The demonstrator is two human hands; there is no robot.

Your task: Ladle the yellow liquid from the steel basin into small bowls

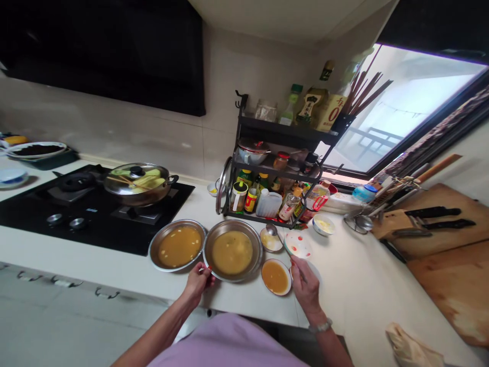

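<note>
Two round metal plates of yellow-brown liquid sit side by side on the white counter. My left hand [198, 281] grips the near rim of the right metal plate [233, 251]. The left metal plate [179, 245] touches it. My right hand [304, 285] is closed on the handle of a metal spoon [280, 239], whose bowl reaches up toward a small bowl [270, 240] of pale mixture. A small white bowl of orange-brown liquid [275, 277] stands between my hands. A spotted dish [298, 245] lies just above my right hand.
A black gas hob [76, 214] at left carries a lidded pan [137, 184]. A black spice rack [275, 173] full of bottles stands behind the plates. A knife block [397, 224] and wooden cutting boards [451, 265] are at right, a window above.
</note>
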